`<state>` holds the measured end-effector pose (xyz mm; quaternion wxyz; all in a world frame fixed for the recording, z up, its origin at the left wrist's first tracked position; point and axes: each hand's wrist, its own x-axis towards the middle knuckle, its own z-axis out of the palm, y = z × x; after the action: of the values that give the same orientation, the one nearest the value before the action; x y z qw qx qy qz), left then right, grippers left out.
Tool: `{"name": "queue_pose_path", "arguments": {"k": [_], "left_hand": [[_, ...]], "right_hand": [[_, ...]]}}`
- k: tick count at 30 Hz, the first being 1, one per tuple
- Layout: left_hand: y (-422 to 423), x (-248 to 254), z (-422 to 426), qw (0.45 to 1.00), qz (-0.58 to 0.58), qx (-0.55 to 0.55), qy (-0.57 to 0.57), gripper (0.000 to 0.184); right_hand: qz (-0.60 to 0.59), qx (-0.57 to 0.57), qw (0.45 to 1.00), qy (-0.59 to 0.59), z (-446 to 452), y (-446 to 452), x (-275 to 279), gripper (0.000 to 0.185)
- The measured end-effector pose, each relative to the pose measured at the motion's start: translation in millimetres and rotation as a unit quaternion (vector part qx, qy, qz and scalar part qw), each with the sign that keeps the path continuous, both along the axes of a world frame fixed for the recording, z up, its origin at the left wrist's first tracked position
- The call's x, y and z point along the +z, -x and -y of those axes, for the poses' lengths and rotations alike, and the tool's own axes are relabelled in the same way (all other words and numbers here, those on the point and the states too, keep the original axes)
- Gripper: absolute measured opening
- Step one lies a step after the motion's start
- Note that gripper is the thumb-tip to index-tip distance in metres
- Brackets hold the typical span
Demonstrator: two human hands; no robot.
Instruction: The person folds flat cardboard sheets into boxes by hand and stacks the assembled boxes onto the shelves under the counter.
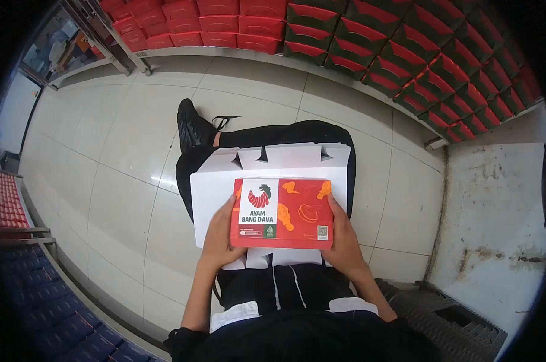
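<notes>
A red food box [303, 226] with orange pictures and a white "Ayam Bang Dava" label is held level above my lap. My left hand [220, 236] grips its left side, the thumb at the front edge. On the opposite side my right hand [343, 241] clasps the box's right end. Beneath it, unfolded white cardboard [212, 193] with slots and notched flaps lies across my legs. Parts of that cardboard are hidden by the box and my hands.
Stacked red boxes [203, 24] and dark green-and-red boxes [399, 60] fill a rack ahead. Dark blue boxes [44, 301] and small red boxes [10, 202] stand at left. A stained white panel [496, 211] and a dark plastic crate [442, 320] are on the right. Pale tiles [116, 151] cover the floor.
</notes>
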<state>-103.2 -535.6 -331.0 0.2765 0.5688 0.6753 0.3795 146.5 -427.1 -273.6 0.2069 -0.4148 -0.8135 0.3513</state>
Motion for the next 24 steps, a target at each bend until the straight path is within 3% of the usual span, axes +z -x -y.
{"name": "queue_pose_path", "arguments": {"k": [2,4,6,8,10,12,13,15,18,23,24], "left_hand": [[6,-6,5,0.999,0.022,-0.039,-0.016,0.101],[6,-9,4,0.995,0.046,-0.079,-0.034,0.105],[3,-12,3,0.994,0.102,-0.034,-0.018,0.107],[12,-17,0,0.995,0.069,-0.06,-0.038,0.106],[21,-21,-3,0.994,0.035,-0.085,-0.054,0.105],[25,-22,-7,0.988,0.005,-0.111,-0.104,0.085],[25,-20,-7,0.989,0.006,-0.111,-0.102,0.085],[21,-15,-7,0.993,-0.043,-0.098,-0.044,0.059],[20,-28,-6,0.994,-0.059,-0.076,-0.054,0.049],[19,-23,-7,0.989,-0.081,-0.116,-0.045,0.054],[19,-17,-8,0.986,-0.097,-0.128,-0.034,0.058]], "right_hand": [[-0.037,0.028,0.997,0.054,1,-4,-1,0.076],[-0.109,0.086,0.985,0.105,-5,-8,-9,0.101],[-0.069,0.099,0.99,0.074,-8,-11,-14,0.1],[-0.029,0.114,0.992,0.039,-11,-11,-14,0.1],[0.014,0.15,0.988,-0.015,-11,-12,-11,0.085],[0.029,0.163,0.984,-0.064,-15,-5,-2,0.076],[0.041,0.175,0.977,-0.115,-17,-3,0,0.067],[0.061,0.179,0.973,-0.129,-20,-3,-5,0.063],[0.081,0.183,0.965,-0.17,-22,-8,-22,0.058],[0.081,0.159,0.973,-0.149,-12,-9,-23,0.049],[0.106,0.172,0.957,-0.21,-13,-12,-26,0.048]]}}
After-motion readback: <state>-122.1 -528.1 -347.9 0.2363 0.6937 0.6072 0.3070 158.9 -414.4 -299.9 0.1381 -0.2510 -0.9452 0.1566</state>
